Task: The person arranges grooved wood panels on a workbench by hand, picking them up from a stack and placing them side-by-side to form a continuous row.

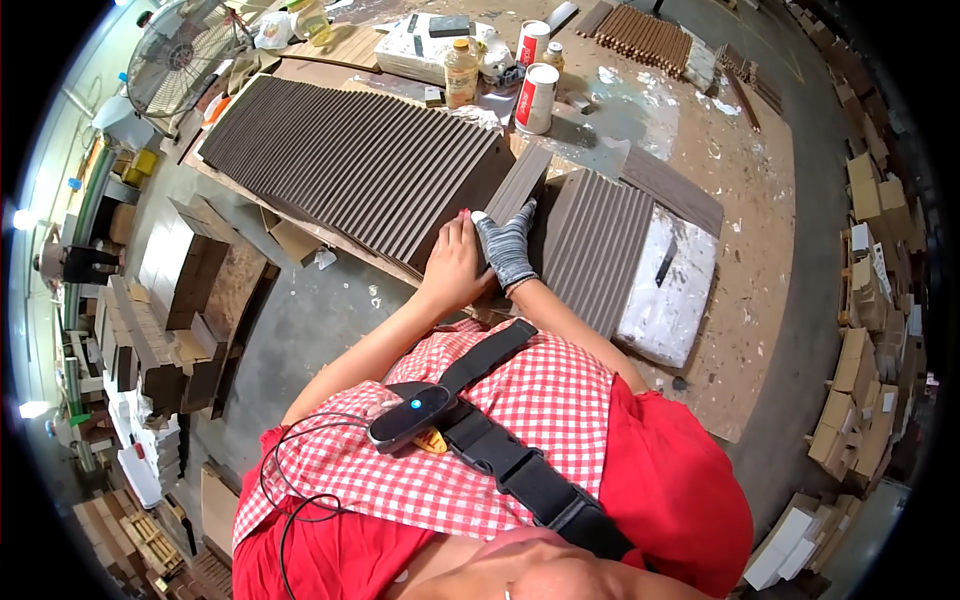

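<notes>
Checked apron (545,395) is partly covered by a black strap (525,475). Grooved brown piece (522,178) is parked between the long stack (350,160) and the shorter stack (592,240) on the counter (755,250), near end blocked by the left hand (458,265) and gloved right hand (508,252). Fingers (455,234) are loosely extended; whether anything's gripped honestly can't be told.

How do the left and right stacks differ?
The left stack is much longer than the right stack. The left stack extends toward the fan, while the right stack lies beside a white slab. The left stack is nearer the bare left hand; the right stack, the gloved right hand. Both look brownish and ridged.
</notes>
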{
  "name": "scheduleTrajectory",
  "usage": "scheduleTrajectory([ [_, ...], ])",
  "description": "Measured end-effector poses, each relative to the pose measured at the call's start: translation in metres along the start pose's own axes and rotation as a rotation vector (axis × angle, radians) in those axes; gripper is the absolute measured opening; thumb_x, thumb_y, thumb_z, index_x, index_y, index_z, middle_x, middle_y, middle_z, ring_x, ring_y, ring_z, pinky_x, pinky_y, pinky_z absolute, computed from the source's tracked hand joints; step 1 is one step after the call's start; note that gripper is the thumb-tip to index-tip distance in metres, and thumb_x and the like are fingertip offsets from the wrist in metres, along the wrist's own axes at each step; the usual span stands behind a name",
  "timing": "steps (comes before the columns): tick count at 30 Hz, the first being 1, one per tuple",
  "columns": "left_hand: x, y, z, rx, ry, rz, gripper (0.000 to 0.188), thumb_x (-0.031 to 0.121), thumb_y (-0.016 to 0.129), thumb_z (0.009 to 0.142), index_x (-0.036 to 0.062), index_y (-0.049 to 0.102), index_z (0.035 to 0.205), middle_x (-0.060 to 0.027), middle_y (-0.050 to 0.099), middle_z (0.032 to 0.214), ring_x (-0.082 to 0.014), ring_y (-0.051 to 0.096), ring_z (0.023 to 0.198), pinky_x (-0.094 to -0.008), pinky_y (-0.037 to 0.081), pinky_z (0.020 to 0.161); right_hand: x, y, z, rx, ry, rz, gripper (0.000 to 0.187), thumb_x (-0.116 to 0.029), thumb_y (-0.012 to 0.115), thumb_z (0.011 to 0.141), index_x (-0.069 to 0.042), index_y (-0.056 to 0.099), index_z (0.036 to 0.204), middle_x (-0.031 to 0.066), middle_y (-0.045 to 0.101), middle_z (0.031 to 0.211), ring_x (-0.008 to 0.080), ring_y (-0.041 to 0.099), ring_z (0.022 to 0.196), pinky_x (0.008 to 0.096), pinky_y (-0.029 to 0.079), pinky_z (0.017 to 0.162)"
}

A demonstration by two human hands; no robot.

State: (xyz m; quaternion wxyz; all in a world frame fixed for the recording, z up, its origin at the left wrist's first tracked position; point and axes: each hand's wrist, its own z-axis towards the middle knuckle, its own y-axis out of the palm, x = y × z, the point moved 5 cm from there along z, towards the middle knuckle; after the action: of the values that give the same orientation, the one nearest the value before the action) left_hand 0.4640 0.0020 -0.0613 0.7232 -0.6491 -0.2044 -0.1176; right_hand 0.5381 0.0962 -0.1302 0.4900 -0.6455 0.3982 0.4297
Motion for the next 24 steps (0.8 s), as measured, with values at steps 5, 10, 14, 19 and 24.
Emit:
scheduleTrajectory([
  [5, 0.000, -0.017, 0.003, 0.038, 0.072, 0.277, 0.088, 0.043, 0.062, 0.077, -0.0102, 0.027, 0.138, -0.0237, 0.029, 0.143, -0.0357, 0.024, 0.135, -0.0481, 0.011, 0.114, 0.008, 0.010, 0.008, -0.065, -0.031, -0.143, 0.113, -0.047, 0.070, 0.076, 0.012, -0.001, 0.142, 0.0306, 0.002, 0.150, 0.0380, 0.000, 0.142, 0.0386, 0.004, 0.116],
  [10, -0.019, -0.020, 0.004, 0.079, 0.096, 0.355, 0.088, 0.050, 0.055, 0.079, -0.0066, 0.027, 0.140, -0.0203, 0.022, 0.148, -0.0313, 0.016, 0.140, -0.0530, 0.001, 0.113, 0.006, 0.010, 0.010, -0.275, 0.001, -0.202, 0.113, -0.051, 0.065, 0.081, 0.010, -0.009, 0.142, 0.0342, -0.005, 0.148, 0.0415, -0.009, 0.140, 0.0411, -0.001, 0.115],
  [14, -0.039, -0.022, 0.001, 0.083, -0.060, 0.350, 0.093, 0.055, 0.054, 0.080, -0.0058, 0.022, 0.142, -0.0211, 0.018, 0.150, -0.0326, 0.013, 0.141, -0.0549, 0.001, 0.112, 0.005, 0.009, 0.010, -0.403, 0.094, -0.234, 0.104, -0.045, 0.067, 0.082, 0.005, 0.001, 0.145, 0.0296, -0.003, 0.151, 0.0354, -0.005, 0.142, 0.0357, 0.006, 0.115],
  [19, -0.036, -0.021, -0.006, 0.057, -0.142, 0.346, 0.095, 0.057, 0.055, 0.079, -0.0056, 0.022, 0.142, -0.0233, 0.016, 0.150, -0.0339, 0.011, 0.141, -0.0554, 0.001, 0.112, 0.010, -0.001, 0.020, -0.526, 0.070, -0.200, 0.100, -0.042, 0.067, 0.083, 0.004, 0.004, 0.145, 0.0318, -0.003, 0.150, 0.0393, -0.006, 0.141, 0.0396, 0.008, 0.115],
  [24, -0.014, -0.023, 0.002, 0.029, -0.079, 0.286, 0.099, 0.054, 0.059, 0.080, -0.0060, 0.014, 0.144, -0.0249, 0.011, 0.151, -0.0361, 0.007, 0.141, -0.0540, -0.002, 0.112, 0.002, -0.021, 0.027, -0.465, 0.126, -0.002, 0.075, -0.028, 0.068, 0.085, 0.004, 0.028, 0.141, 0.0260, 0.035, 0.139, 0.0321, 0.032, 0.131, 0.0338, 0.029, 0.106],
])
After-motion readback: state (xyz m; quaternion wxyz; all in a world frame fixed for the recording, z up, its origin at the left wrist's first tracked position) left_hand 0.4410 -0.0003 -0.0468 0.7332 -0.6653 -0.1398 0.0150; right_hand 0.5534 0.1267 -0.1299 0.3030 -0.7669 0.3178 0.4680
